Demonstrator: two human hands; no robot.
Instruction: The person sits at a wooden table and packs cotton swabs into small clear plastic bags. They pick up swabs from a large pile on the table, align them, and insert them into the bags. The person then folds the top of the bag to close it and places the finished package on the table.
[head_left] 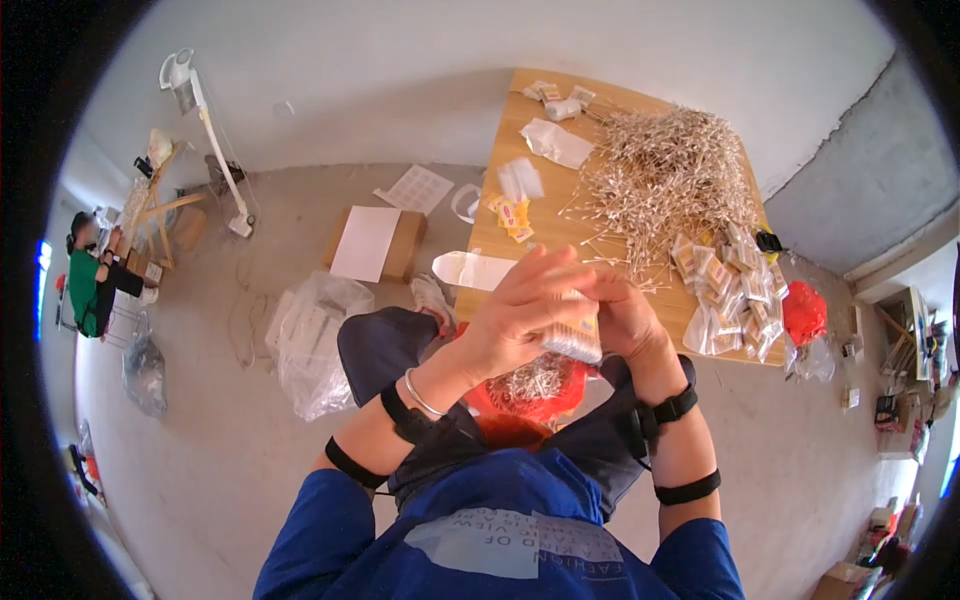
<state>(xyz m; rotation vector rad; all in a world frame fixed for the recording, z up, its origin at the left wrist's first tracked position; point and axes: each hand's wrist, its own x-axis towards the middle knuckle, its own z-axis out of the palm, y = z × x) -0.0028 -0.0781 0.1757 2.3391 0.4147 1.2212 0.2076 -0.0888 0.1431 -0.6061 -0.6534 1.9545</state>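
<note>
Both my hands are raised together over my lap, in front of a wooden table [530, 215]. My left hand [520, 310] and my right hand [625, 315] close around a small clear packet of thin sticks [573, 335] held between them. Below the hands a red bag [525, 395] on my lap holds more loose sticks. A big heap of the same pale sticks [665, 175] covers the far right of the table. Several filled packets [735, 290] are piled at the table's right edge.
Empty clear sleeves [520, 180] and small yellow labels [512, 215] lie on the table's left part. A clear plastic sack [312, 340] and a cardboard box [375, 243] stand on the floor to the left. Another person [90, 280] sits far left.
</note>
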